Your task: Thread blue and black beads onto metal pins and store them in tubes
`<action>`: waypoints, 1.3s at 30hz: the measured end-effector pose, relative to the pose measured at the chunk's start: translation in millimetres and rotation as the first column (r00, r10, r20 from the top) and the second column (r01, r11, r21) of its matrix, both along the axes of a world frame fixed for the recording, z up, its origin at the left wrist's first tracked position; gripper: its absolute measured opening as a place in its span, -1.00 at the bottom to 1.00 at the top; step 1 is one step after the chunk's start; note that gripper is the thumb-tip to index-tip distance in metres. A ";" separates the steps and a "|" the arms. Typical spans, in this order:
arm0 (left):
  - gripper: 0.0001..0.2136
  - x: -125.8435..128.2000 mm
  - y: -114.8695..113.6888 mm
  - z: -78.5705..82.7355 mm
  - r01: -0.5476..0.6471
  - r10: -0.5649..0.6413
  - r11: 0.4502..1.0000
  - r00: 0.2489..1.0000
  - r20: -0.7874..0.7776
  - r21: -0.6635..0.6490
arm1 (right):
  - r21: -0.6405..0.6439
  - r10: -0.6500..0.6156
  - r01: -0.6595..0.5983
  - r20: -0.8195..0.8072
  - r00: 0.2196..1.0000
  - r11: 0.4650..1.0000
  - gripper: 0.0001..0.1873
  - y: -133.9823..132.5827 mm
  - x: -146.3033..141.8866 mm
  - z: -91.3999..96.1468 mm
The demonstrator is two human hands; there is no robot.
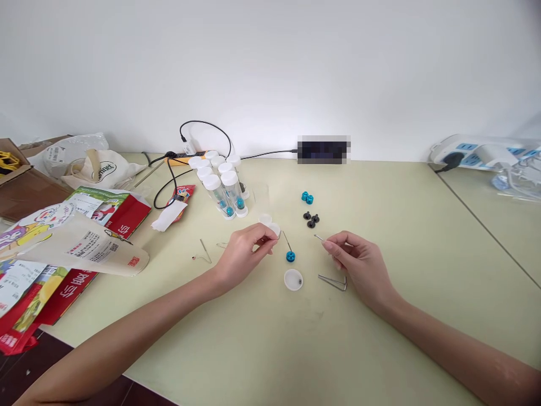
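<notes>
My left hand (247, 248) is closed in a pinch on the bent end of a thin L-shaped hex key (287, 241). The key's lower end meets a small blue metal wheel-like part (290, 257) on the table. Between the thumb and fingertips of my right hand (357, 262) is a thin silver metal piece (318, 237), its tip pointing left; the rest is hidden. Just in front of the blue part lies a round white cap (293, 280) with a tiny dark piece in it. Two L-shaped hex keys (333, 282) lie below my right hand.
Several black parts (311, 220) and blue parts (307, 197) sit farther back. Clear tubes with white caps (230, 186) stand at back left, near a black cable (207, 123). A plastic cup (114, 251) and bags lie left; a power strip (469, 149) is back right.
</notes>
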State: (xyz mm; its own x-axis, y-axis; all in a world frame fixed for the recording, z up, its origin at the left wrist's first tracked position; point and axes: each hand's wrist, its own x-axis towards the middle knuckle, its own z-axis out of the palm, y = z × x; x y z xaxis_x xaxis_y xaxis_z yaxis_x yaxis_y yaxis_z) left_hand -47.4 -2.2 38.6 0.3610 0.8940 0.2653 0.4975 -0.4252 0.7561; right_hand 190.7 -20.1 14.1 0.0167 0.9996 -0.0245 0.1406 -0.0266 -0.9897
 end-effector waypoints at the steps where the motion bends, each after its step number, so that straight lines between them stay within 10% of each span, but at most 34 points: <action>1: -0.87 0.2 0.0 0.0 0.003 -0.003 1.000 1.000 -0.002 0.000 | -0.001 0.000 0.000 0.002 1.000 1.000 -0.69 0.0 0.0 -0.2; 17: -0.86 -5.0 -1.5 -5.3 0.057 -0.036 0.986 0.990 -0.134 0.156 | -0.016 0.002 -0.001 0.014 1.000 1.000 -0.70 0.8 -0.2 -0.1; 32: -0.84 -13.4 -13.3 -10.1 0.322 -0.013 0.651 0.910 -0.415 0.687 | -0.008 0.005 -0.005 0.008 1.000 1.000 -0.73 0.6 -0.7 -0.4; 39: -0.73 -2.6 -18.9 -32.8 0.107 -0.027 0.952 0.963 -0.268 0.287 | 0.020 0.015 -0.016 0.049 0.999 1.000 -0.71 -1.4 -2.7 -0.8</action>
State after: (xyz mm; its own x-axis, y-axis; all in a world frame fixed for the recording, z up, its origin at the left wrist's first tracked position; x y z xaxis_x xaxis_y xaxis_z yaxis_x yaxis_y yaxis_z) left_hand -50.0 -21.1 5.8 0.5085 0.7605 0.4039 0.6205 -0.6488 0.4404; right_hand 188.0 -21.5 13.3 0.0017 1.0000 -0.0041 0.1892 -0.0044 -0.9819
